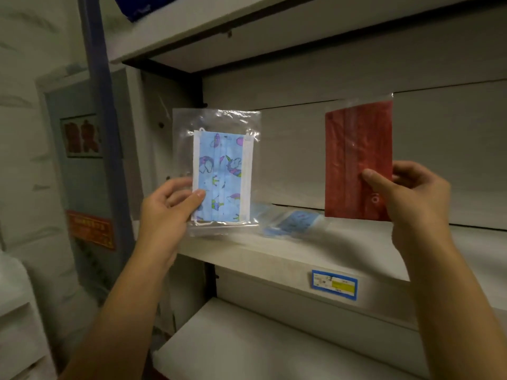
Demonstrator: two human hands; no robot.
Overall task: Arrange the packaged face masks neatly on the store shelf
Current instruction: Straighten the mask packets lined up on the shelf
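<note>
Head view: the left hand [167, 207] pinches the lower left corner of the blue printed mask pack [222, 174] between thumb and fingers [196, 197], upright above the shelf [274, 253] near its front edge. The right hand [406, 193] pinches the red mask pack [356, 160] likewise, further right. Another blue pack [290, 220] lies flat on the shelf between them. Each slick bag hangs from one corner, so it could slip, or flop over when stood.
</note>
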